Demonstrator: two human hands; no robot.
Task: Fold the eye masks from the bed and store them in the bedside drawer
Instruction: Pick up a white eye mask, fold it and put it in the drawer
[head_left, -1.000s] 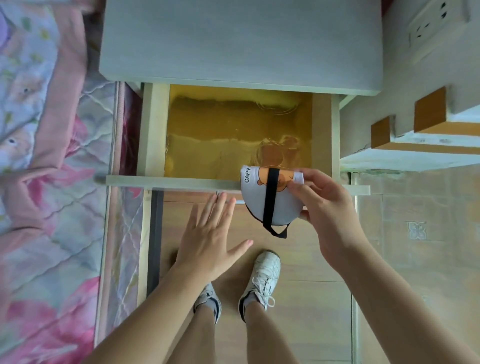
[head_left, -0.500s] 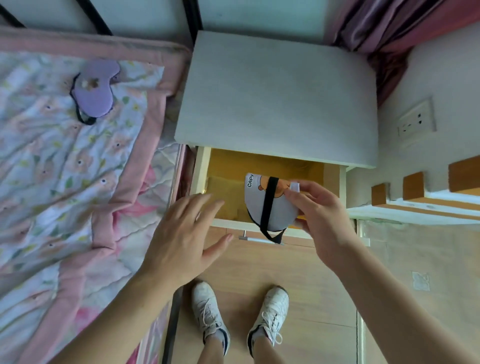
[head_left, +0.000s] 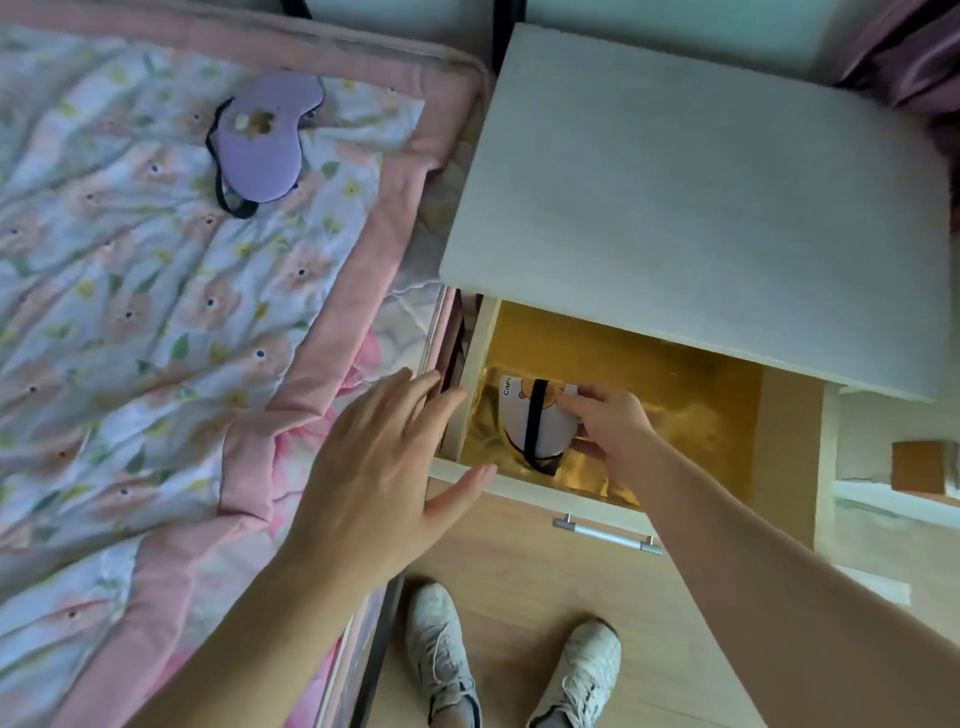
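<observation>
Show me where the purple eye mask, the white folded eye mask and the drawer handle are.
purple eye mask (head_left: 262, 150): head view, middle of its front.
white folded eye mask (head_left: 517, 428): head view, white fabric left of the strap.
drawer handle (head_left: 608, 535): head view, middle of the bar.

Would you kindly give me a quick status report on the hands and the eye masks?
Right hand holds folded white eye mask inside open yellow-lined drawer. Left hand open, empty. Purple eye mask unfolded on bed. Nothing in the way.

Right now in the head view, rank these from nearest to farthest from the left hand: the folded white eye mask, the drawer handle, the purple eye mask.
From the left hand:
1. Folded white eye mask, just right of it, in the drawer.
2. Drawer handle, lower right, on the drawer front.
3. Purple eye mask, up on the bed, clearly farthest.
</observation>
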